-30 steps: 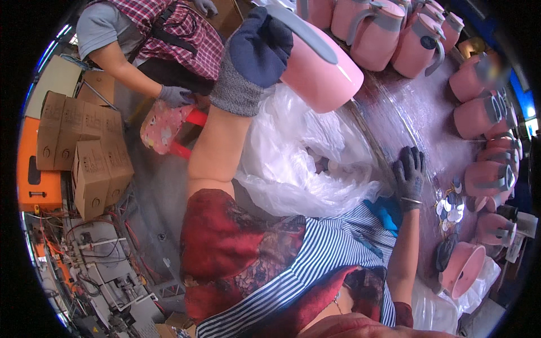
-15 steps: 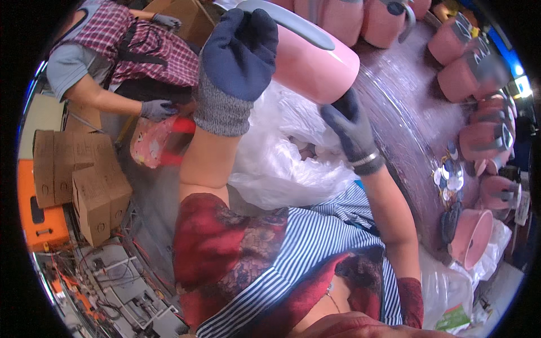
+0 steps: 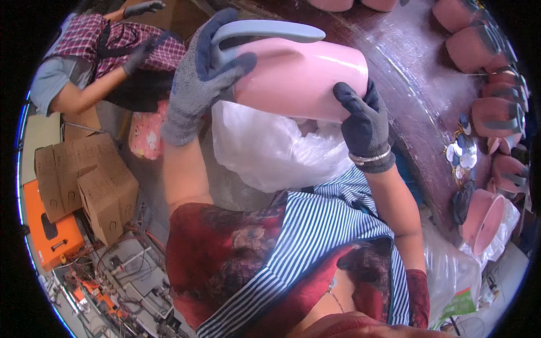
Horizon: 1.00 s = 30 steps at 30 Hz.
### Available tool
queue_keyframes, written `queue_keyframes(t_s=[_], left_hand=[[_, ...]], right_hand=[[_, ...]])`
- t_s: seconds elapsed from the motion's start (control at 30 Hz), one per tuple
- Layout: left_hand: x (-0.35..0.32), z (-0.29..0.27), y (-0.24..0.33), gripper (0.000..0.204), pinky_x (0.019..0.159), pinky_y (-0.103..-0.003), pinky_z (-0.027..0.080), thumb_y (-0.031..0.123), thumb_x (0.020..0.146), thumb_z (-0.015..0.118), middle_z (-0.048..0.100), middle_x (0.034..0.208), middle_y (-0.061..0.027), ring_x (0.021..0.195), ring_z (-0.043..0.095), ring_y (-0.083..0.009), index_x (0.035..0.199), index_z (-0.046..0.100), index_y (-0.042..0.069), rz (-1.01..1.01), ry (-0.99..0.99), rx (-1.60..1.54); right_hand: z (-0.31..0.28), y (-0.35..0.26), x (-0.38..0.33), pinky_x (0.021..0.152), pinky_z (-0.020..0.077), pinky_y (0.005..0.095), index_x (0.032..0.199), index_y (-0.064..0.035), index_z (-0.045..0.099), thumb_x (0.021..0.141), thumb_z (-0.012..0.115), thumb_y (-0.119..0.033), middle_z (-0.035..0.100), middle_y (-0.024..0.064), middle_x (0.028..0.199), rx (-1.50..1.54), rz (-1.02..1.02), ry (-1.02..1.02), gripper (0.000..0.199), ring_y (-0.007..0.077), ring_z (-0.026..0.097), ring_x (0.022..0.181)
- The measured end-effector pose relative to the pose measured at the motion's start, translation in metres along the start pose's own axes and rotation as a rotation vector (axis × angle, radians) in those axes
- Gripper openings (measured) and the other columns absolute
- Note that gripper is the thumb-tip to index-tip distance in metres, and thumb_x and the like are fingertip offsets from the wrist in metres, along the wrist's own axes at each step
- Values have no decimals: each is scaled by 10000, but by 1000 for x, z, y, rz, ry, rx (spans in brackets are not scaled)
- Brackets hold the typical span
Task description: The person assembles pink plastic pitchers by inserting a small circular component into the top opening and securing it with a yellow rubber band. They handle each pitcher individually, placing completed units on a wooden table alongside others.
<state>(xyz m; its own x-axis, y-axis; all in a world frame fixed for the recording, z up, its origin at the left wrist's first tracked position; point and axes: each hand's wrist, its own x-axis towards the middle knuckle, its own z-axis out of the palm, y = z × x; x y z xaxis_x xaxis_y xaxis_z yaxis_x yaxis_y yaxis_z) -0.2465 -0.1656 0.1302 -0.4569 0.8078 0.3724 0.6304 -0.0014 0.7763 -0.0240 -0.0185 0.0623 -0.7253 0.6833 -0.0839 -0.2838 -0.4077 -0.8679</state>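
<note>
A pink plastic jug (image 3: 298,79) lies sideways in the air in front of me, its long grey handle (image 3: 270,28) along the upper side. My left hand (image 3: 194,87), in a grey and dark blue glove, is closed round the jug's left end by the root of the handle, thumb on the pink wall. At the other end my right hand (image 3: 366,124), gloved too, grips the rim area with the thumb on the near side. Under the jug, a crumpled translucent plastic bag (image 3: 265,152) spreads above my lap; some pinkish things show inside it.
Several pink jugs (image 3: 473,48) with grey handles line the purple table (image 3: 417,73) at right. Small round discs (image 3: 463,153) and a pink tub (image 3: 483,221) lie nearer. At far left are a co-worker in a checked apron (image 3: 141,62), cardboard boxes (image 3: 104,197) and an orange case (image 3: 53,231).
The jug has come down and turned more level, its handle now showing along the top. My right hand has risen from below it to grip its right end. The co-worker's hands have lifted.
</note>
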Motion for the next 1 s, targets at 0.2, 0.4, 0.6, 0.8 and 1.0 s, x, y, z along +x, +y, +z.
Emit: queue_keyframes(t_s=[0.2, 0.4, 0.6, 0.8, 1.0], left_hand=[[-27, 11, 6, 362, 964, -303, 472, 48, 855, 684, 681, 1164, -92, 1062, 636, -184, 1214, 641, 35, -8, 311, 47], [-42, 30, 21, 384, 972, -321, 467, 51, 882, 659, 634, 1223, -111, 1114, 600, -199, 1255, 590, -6, -135, 408, 33], [-65, 51, 31, 397, 958, -328, 480, 45, 873, 646, 602, 1233, -146, 1111, 586, -231, 1249, 566, -55, -90, 515, 38], [-79, 50, 10, 433, 958, -320, 477, -16, 820, 641, 606, 1224, -149, 1091, 590, -225, 1245, 572, -59, -97, 440, 18], [-72, 55, 22, 447, 955, -311, 477, -63, 815, 604, 609, 1198, -140, 1075, 601, -219, 1258, 547, -64, -256, 427, -170]], right_hand=[[-2, 7, 1, 827, 492, 338, 1345, 4, 446, 839, 753, -210, 594, 159, 1162, -251, -126, -21, 629, 229, 603, 999], [-4, 17, 11, 1052, 438, 399, 1463, 10, 345, 711, 872, -209, 511, 209, 1378, -617, -610, 4, 944, 289, 529, 1247], [-4, 17, 22, 1052, 443, 374, 1420, -21, 418, 665, 908, -227, 534, 139, 1350, -293, -368, -20, 922, 245, 536, 1225], [-3, 8, 18, 996, 457, 329, 1289, -39, 575, 838, 778, -206, 622, 101, 1211, -353, -312, 207, 521, 192, 581, 1105], [-41, 28, 31, 1007, 429, 323, 1272, 1, 583, 1037, 465, -216, 624, 109, 1223, -764, -540, 149, 342, 194, 578, 1117]])
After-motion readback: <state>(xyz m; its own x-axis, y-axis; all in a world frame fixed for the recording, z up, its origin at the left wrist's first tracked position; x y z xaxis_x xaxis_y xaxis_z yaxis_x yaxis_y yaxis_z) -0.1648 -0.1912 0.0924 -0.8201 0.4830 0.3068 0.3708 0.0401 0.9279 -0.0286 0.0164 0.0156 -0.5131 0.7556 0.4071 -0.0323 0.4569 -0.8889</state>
